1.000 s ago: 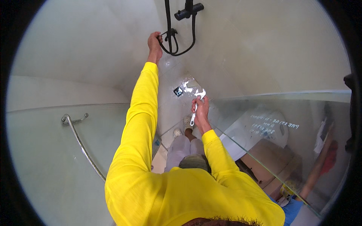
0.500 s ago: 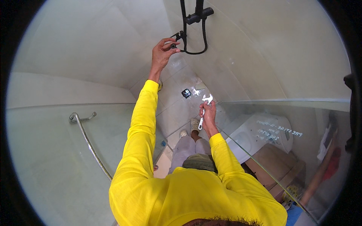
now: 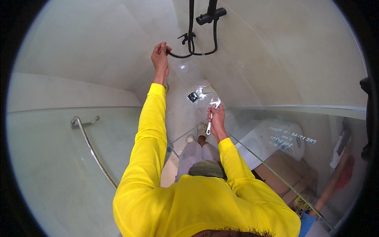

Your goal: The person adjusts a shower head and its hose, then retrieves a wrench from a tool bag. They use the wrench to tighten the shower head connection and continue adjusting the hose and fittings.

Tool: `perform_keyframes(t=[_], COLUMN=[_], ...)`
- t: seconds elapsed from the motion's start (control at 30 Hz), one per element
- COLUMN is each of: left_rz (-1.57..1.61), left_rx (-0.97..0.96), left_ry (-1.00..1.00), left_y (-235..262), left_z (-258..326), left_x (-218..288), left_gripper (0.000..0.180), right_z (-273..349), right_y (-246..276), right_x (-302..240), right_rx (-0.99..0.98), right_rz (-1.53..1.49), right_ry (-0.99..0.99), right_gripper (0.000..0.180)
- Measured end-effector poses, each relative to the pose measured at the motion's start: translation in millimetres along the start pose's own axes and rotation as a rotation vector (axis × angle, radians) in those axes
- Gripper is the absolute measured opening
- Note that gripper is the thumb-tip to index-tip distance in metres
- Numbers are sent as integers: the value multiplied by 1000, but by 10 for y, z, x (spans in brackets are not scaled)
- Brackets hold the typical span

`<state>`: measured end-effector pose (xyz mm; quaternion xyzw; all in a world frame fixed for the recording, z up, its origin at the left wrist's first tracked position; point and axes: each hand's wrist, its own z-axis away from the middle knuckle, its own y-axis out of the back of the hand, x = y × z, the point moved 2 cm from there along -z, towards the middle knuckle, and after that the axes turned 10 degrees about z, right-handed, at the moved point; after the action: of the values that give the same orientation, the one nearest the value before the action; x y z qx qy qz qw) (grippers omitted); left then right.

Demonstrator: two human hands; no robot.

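Observation:
Stretched far forward, my left hand (image 3: 160, 56) is closed on the end of a black shower hose (image 3: 181, 56). The hose sags in a curve toward the black shower fixture (image 3: 211, 15) on the wall, and a small black tap with a lever (image 3: 186, 38) sits beside it. My fingers hide the hose's very end. Lower and to the right, my right hand (image 3: 216, 120) is wrapped round the handle of a silver adjustable wrench (image 3: 215, 103), its jaws pointing up and away from me. The wrench touches nothing else.
A dark square floor drain (image 3: 192, 97) lies on wet tiles. On the left is a glass panel with a curved chrome handle (image 3: 91, 142). Behind the right glass panel (image 3: 272, 173) stand a white toilet (image 3: 256, 144) and a cardboard box (image 3: 284, 170). Another person's arm (image 3: 331, 189) shows at far right.
My left hand has moved left, away from the tap, drawing the hose end with it and stretching the hose sideways. My right hand still holds the wrench in nearly the same place.

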<state>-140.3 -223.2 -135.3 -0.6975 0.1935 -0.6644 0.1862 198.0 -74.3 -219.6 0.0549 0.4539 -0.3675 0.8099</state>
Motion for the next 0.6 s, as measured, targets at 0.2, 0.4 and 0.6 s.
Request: perform_keyframes(t=[0.2, 0.4, 0.6], left_rz=[-224, -352, -365], left_rx=[60, 97, 93], left_ry=[69, 71, 154], left_y=[494, 792, 845], left_z=[164, 434, 586], left_x=[-311, -517, -665], left_gripper=[26, 35, 28], right_z=[-33, -75, -144], right_y=[39, 86, 78], right_x=[45, 87, 186], right_rx=[-11, -28, -68], right_rz=[33, 83, 102], right_ry=[-15, -33, -74], right_gripper=[13, 13, 13])
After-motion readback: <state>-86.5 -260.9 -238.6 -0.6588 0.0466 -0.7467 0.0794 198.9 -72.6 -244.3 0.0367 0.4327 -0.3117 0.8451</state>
